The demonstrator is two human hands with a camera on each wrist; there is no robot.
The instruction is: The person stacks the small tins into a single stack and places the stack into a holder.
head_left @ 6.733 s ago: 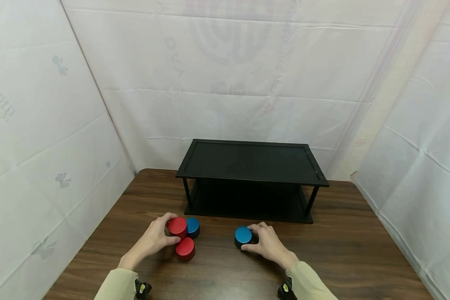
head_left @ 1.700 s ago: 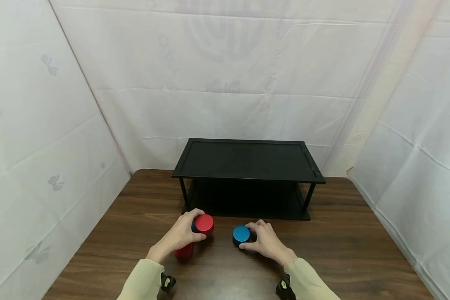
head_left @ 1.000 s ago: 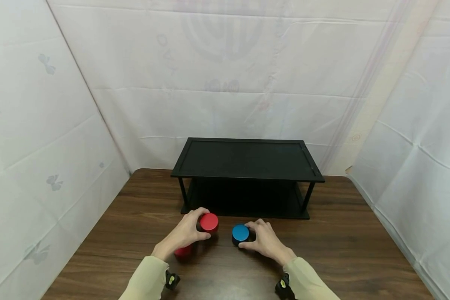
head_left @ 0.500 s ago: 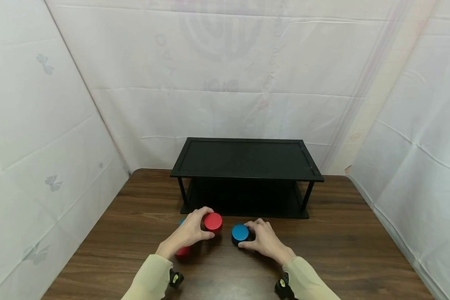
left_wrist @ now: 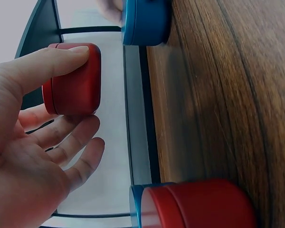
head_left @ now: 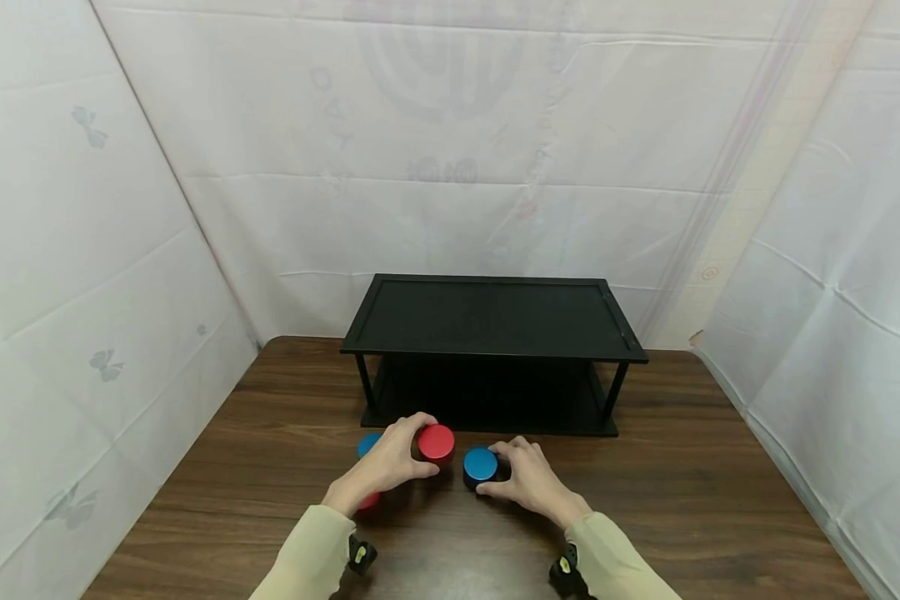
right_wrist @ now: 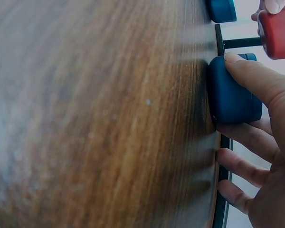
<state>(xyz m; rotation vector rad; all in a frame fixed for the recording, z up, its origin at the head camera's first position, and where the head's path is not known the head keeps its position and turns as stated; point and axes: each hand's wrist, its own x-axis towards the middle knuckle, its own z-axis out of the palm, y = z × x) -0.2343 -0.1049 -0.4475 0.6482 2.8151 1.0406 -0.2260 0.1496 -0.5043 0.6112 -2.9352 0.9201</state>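
My left hand (head_left: pixel 392 457) grips a round red tin (head_left: pixel 437 443) between thumb and fingers. In the left wrist view this red tin (left_wrist: pixel 76 90) hangs off the wooden surface. Just right of it, my right hand (head_left: pixel 532 479) holds a blue tin (head_left: pixel 481 465) by its sides, low at the tabletop. The right wrist view shows the thumb and fingers around that blue tin (right_wrist: pixel 232 92). Behind my left hand stand a second blue tin (head_left: pixel 367 444) and a second red tin (head_left: pixel 368 502), both partly hidden by the hand and wrist.
A black two-tier rack (head_left: pixel 495 317) stands across the back of the wooden table (head_left: pixel 682 475), close beyond both hands. White cloth (head_left: pixel 450 150) hangs behind the table and along both sides.
My left hand has carried the red tin rightward, away from the other red and blue tins, to near the blue tin. My right hand stays around its blue tin, almost still.
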